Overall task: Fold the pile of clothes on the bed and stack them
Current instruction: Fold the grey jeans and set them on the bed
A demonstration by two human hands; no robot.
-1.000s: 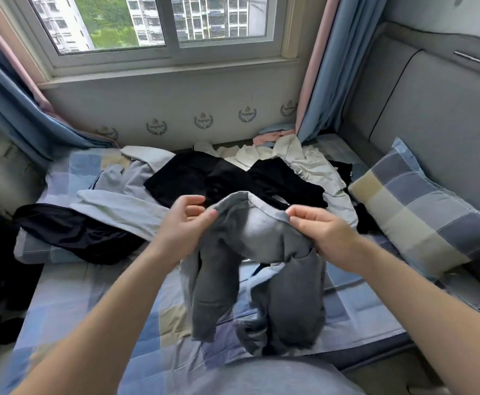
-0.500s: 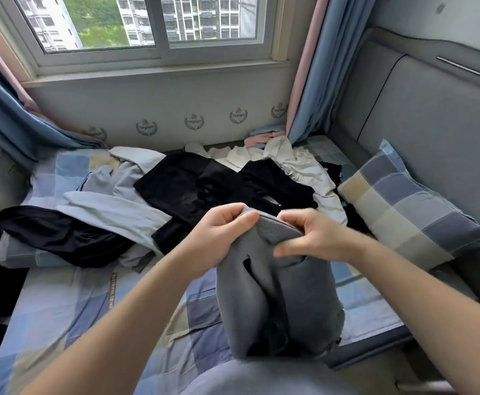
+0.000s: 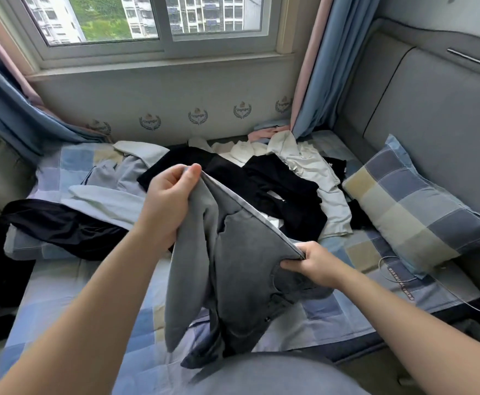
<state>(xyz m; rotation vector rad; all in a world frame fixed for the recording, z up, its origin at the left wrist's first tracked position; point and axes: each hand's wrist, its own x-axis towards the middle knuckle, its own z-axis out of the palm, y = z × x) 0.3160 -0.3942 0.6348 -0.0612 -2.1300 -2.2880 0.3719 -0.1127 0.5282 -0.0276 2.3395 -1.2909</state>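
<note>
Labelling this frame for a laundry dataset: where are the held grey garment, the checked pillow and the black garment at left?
grey garment [image 3: 241,266], head view, its hanging middle.
checked pillow [image 3: 412,206], head view, middle of its top face.
black garment at left [image 3: 62,226], head view, its crumpled middle.

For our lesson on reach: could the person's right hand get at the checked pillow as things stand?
Probably yes, once it lets go: the right hand pinches the grey garment. The checked pillow lies to its right, with only flat bedsheet between.
</note>
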